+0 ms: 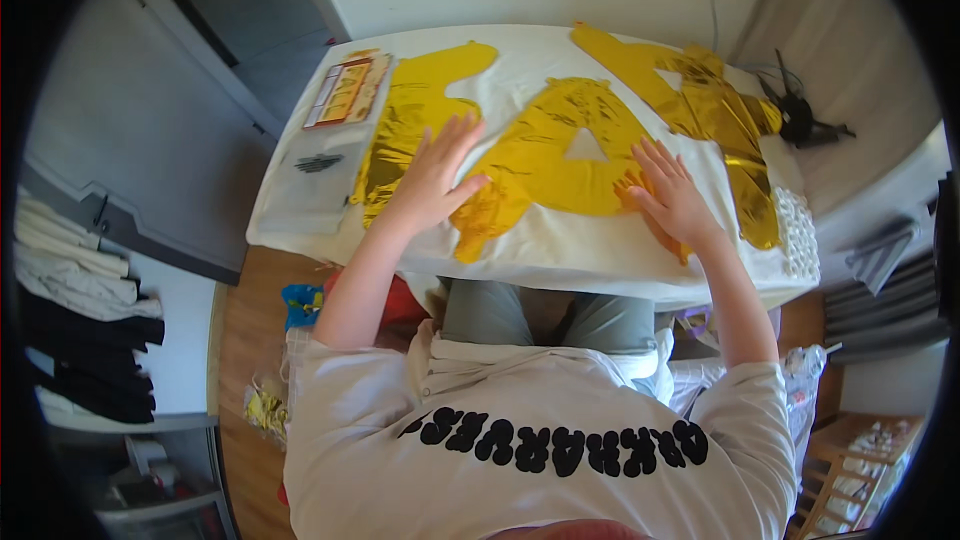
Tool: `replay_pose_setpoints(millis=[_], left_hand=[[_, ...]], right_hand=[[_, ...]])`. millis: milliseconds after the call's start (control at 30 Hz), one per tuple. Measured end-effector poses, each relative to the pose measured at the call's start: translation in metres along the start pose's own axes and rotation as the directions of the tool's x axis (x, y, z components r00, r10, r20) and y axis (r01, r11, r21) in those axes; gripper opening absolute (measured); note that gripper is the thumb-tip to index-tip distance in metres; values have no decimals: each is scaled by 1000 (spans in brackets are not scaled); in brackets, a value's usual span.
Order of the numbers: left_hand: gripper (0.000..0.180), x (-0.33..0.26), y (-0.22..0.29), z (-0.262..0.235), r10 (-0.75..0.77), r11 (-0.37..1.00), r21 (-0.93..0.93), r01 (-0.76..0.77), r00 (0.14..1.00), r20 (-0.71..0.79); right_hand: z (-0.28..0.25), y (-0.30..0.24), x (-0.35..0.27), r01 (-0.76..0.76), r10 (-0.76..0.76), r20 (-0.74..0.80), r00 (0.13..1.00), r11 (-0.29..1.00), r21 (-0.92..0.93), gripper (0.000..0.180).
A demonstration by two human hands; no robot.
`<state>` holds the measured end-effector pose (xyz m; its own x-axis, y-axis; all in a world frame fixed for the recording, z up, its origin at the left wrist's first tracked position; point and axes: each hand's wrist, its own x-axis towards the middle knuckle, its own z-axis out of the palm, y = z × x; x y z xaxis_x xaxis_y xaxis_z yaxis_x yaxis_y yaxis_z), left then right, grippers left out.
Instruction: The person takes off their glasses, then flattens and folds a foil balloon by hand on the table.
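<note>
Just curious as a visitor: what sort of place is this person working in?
Probably a room at home: folded clothes on shelves, a wooden floor, and a white-covered table with gold foil letter balloons.

Gold foil balloons (560,155) cover most of the table (560,250), leaving a bare white strip along its near edge; a clear packet (315,180) and, seemingly, a black tool (800,120) crowd the sides.

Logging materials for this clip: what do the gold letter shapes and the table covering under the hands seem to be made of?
The gold letter shapes look like thin metallic foil film, probably deflated balloons: shiny, crinkled, lying flat, with glare patches. The table covering looks like matte white cloth or soft sheet, draping over the edge. The left hand and right hand press flat on the foil.
</note>
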<state>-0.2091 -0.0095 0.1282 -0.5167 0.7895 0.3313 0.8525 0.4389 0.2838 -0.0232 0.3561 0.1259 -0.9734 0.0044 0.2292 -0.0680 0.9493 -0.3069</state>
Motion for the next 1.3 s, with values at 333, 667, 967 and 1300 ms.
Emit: replay_pose_setpoints(millis=[333, 667, 967, 1300], left_hand=[[33, -122, -11, 9, -620, 779, -495, 386, 596, -510], [42, -151, -17, 14, -557, 828, -375, 417, 686, -468], [49, -157, -22, 30, -469, 882, -219, 417, 739, -484], [52, -136, -17, 18, -543, 821, -75, 566, 734, -407]], right_hand=[[119, -228, 142, 510, -597, 124, 793, 761, 402, 37], [175, -261, 162, 440, -459, 56, 887, 875, 203, 32], [177, -262, 170, 391, -400, -33, 916, 873, 291, 23], [179, -255, 183, 7, -6, -4, 1000, 672, 741, 24]])
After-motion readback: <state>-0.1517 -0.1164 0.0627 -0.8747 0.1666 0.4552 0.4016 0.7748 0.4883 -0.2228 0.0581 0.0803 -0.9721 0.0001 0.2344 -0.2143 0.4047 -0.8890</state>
